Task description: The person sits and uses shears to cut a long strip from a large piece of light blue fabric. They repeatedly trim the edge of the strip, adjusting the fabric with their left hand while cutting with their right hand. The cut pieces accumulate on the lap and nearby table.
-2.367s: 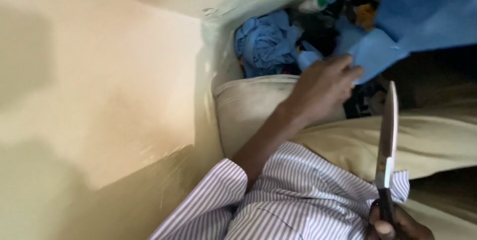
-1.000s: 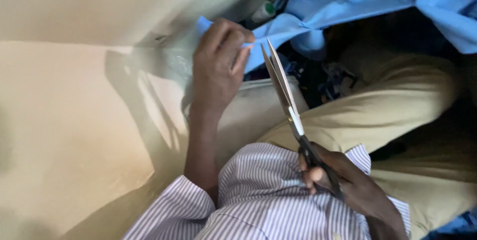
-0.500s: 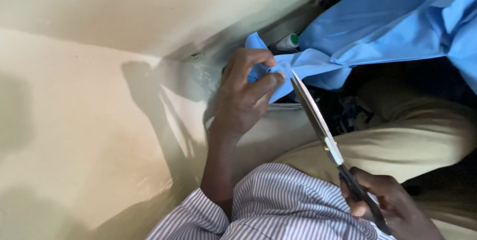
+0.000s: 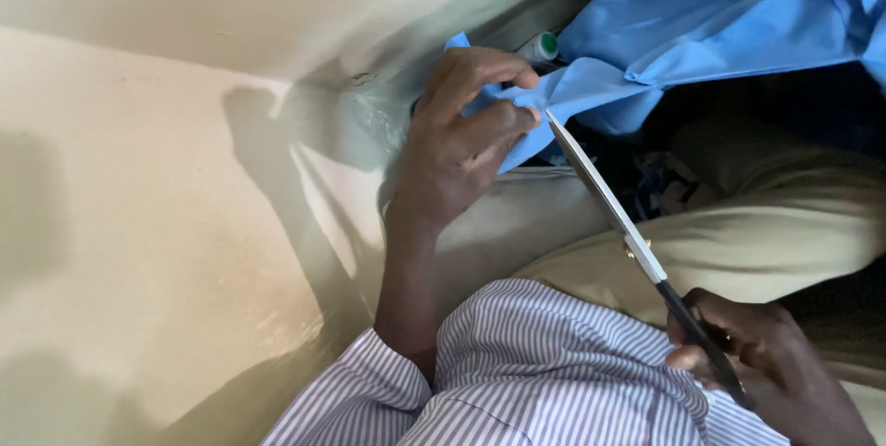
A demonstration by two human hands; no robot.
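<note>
My left hand (image 4: 461,137) pinches a corner of a light blue cloth (image 4: 701,17) that spreads toward the upper right. My right hand (image 4: 761,363), at the lower right, grips the dark handles of a long pair of scissors (image 4: 618,225). The scissor blades are together and their tip touches the cloth edge right beside my left fingers. My striped shirt sleeves (image 4: 526,372) fill the bottom of the view.
A cream wall (image 4: 138,206) takes up the left half. My khaki trousers (image 4: 766,234) lie at right. A small white bottle with a green cap (image 4: 540,45) peeks out by the cloth. Dark clutter (image 4: 664,183) sits under the cloth.
My left hand has drawn the blue cloth corner up and out of the pile. My right hand swung the scissors over, so their tip now meets the cloth edge.
</note>
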